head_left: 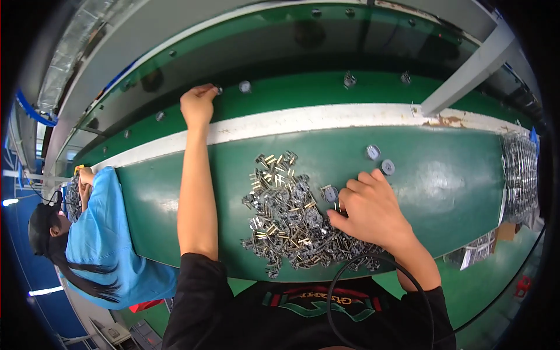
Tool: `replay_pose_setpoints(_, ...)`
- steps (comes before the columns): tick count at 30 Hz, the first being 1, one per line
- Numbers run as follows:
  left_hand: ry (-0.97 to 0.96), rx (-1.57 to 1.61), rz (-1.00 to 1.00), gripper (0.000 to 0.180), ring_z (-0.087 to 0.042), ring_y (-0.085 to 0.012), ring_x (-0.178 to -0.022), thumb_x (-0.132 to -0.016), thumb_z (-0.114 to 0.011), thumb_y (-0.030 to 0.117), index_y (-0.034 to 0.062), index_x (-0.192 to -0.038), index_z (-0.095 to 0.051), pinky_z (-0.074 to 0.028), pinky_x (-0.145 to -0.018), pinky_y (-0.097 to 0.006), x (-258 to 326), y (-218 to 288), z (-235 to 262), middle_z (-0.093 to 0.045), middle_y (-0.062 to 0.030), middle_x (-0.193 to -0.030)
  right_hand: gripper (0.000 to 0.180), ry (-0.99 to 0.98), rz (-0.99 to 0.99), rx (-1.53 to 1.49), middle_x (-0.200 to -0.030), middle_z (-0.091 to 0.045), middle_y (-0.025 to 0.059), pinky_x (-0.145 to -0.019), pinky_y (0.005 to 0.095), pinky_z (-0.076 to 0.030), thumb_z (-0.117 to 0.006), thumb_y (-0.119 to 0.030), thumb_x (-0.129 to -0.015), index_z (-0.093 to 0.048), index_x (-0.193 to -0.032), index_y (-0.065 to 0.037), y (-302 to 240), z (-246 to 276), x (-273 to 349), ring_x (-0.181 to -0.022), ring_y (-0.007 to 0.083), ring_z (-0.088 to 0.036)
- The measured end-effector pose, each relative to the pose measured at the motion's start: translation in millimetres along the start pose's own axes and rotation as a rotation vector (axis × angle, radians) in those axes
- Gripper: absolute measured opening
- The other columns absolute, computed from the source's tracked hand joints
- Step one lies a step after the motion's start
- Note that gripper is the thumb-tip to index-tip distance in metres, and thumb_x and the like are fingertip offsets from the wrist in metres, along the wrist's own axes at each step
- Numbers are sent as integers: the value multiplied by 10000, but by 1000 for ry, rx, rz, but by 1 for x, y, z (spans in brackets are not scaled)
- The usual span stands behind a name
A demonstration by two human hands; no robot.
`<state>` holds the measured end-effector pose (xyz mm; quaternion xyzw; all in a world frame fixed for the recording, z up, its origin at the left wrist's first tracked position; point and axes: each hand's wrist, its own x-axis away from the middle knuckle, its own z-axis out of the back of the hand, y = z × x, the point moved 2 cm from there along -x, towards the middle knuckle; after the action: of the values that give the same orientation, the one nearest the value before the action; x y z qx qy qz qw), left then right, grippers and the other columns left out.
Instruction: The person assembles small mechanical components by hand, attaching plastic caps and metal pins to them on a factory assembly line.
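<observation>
The right hand (370, 210) hides part of the pile of small metal parts (286, 213), each too small to identify.

A green bench (443, 186) bears a heap of small metal parts (286, 216).

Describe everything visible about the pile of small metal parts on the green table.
The pile of small metal parts is a loose, tangled heap of tiny grey-silver pieces, some with brass-coloured strips, shiny like stamped metal. It lies on the green table near its front edge, spreading from the middle toward the person. The right hand rests on its right side, fingers at one small round part. A few round parts lie apart, just beyond the hand.
</observation>
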<state>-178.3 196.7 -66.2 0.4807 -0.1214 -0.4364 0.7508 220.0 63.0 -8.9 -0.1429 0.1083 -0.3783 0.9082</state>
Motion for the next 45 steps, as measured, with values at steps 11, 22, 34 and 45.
replay_pose_setpoints(11, -54, -341, -547, 357, -616, -316, -994, -814, -762, 236, 26, -1099, -715, -491, -850, -388, 42, 73, -44, -672, -183, -1028, 95, -60, -134, -118, -776, -622, 83, -760, 406, -433, -659, -99, -694, -594, -740, -47, 11, 2, 0, -810, 294, -580)
replay_pose_setpoints(22, -586, 423, 18, 384, -675, -155, -867, -830, -734, 39, -41, -1195, -646, -529, -812, -295, 108, 114, -37, -698, -115, -1040, 114, 298, -156, -740, -803, -610, 73, -608, 301, -492, -684, 33, -790, -692, -899, 0, 24, 29, -7, -692, 177, -617)
replay_pose_setpoints(34, -810, 951, 201, 394, -626, -240, -1134, -775, -708, -186, -71, -1135, -595, -613, -909, -375, 235, 137, -3, -573, -157, -1200, 170, 594, -15, -1049, -891, -631, 78, -591, 225, -509, -751, 69, -783, -678, -927, 18, 0, 7, -14, -730, 108, -618)
replay_pose_setpoints(45, -807, 1098, 203, 327, -664, -299, -1072, -777, -709, -187, -69, -1041, -557, -623, -899, -402, 244, 133, -5, -587, -258, -1207, 170, 670, 120, -697, -762, -630, 96, -501, 270, -471, -765, 83, -739, -659, -847, 8, -11, 8, -14, -617, 159, -599)
